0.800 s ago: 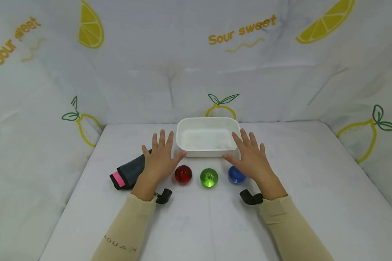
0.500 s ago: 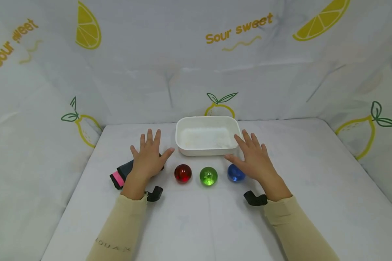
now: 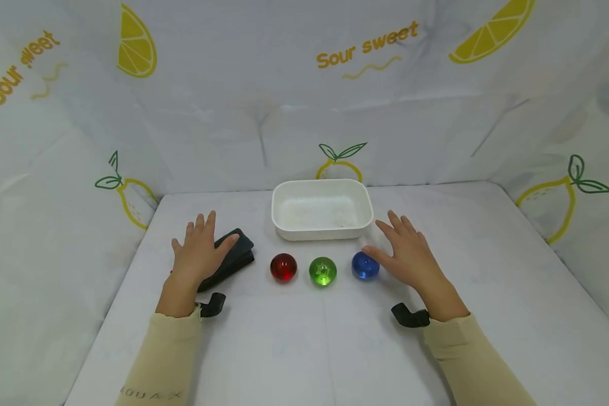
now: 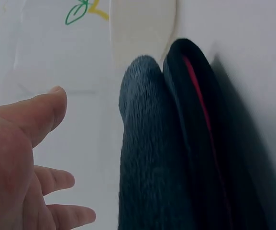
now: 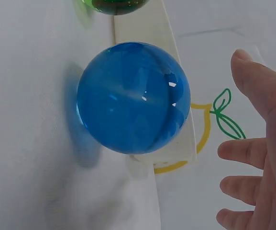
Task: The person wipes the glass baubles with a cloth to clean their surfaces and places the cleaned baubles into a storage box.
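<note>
My left hand point(image 3: 195, 256) hovers with spread fingers over a folded dark grey cloth point(image 3: 238, 248), partly hiding it. In the left wrist view the cloth point(image 4: 149, 153) looks fuzzy, with black edging and a thin pink line, and the fingers are apart from it. My right hand point(image 3: 411, 256), fingers spread and holding nothing, is just right of a clear blue ball point(image 3: 365, 269). The thumb overlaps that ball in the head view; the right wrist view shows a gap between hand and ball point(image 5: 133, 98). A green ball point(image 3: 322, 272) and a red ball point(image 3: 283, 267) lie left of it in a row.
A white rectangular tray point(image 3: 322, 233) stands behind the balls near the back of the white-covered table point(image 3: 284, 349). A white cloth backdrop point(image 3: 208, 129) with lemon prints rises behind and at both sides. A black wrist mount point(image 3: 411, 316) sticks inward from each cuff.
My left hand has moved left from beside the red ball to over the folded cloth, uncovering its right end. My right hand has shifted slightly right. The balls and tray stay put.
</note>
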The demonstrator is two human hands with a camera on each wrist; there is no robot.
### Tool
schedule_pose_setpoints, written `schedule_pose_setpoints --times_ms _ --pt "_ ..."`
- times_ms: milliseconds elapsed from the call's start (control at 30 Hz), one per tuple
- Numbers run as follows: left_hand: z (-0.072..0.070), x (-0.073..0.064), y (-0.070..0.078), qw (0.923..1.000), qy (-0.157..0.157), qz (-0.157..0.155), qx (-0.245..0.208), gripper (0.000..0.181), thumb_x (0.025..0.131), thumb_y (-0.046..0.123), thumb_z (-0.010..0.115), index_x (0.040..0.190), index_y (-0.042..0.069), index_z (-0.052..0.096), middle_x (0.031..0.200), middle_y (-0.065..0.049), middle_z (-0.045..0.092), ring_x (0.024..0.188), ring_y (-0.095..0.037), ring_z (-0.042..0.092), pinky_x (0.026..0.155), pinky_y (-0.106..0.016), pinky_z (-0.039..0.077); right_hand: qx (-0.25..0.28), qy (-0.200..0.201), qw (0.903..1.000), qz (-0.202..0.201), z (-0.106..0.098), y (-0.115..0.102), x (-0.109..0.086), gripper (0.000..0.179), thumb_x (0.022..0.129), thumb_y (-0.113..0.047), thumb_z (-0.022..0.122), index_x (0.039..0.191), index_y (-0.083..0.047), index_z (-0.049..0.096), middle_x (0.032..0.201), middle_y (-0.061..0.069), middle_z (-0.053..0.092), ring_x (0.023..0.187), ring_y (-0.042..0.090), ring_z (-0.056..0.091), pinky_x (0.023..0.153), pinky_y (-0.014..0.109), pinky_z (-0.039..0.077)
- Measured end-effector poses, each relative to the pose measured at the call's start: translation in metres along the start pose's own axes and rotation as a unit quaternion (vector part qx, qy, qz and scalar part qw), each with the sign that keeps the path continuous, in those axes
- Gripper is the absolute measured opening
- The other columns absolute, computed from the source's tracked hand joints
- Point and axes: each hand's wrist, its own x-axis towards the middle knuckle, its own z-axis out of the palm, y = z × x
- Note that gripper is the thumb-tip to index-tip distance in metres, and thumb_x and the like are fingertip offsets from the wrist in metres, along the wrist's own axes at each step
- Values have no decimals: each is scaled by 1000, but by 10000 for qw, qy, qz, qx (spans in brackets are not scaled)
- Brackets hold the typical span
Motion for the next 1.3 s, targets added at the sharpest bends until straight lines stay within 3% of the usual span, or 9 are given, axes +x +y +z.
schedule_pose_setpoints --times_ms 233,467,833,1300 --pt "-3 -7 -14 9995 -208 -154 -163 95 93 71 39 159 9 8 161 -29 8 147 -51 8 106 -79 2 167 -129 9998 5 6 8 -9 89 89 -72 47 151 -8 39 162 21 17 148 47 12 112 71 15" --pt "-3 -9 -23 9988 -474 -85 -97 97 93 72 35 157 4 12 159 -28 18 145 -49 18 106 -78 9 253 -256 9993 -78 12 13 -13 88 88 -72 50 148 -8 44 162 19 20 147 47 14 113 69 18" --pt "-5 -13 -28 9936 -1107 -168 -169 97 94 71 36 155 -2 18 156 -29 27 141 -50 28 109 -66 29 329 -423 9983 -240 21 14 -17 88 83 -71 58 143 -7 50 160 19 27 147 47 18 112 68 22" --pt "0 -9 -34 9924 -1210 -189 -141 88 95 67 39 151 -1 32 151 -29 37 135 -49 38 106 -62 36 388 -482 9973 -399 29 11 -17 80 84 -61 66 140 -6 53 157 22 32 144 49 23 111 68 24"
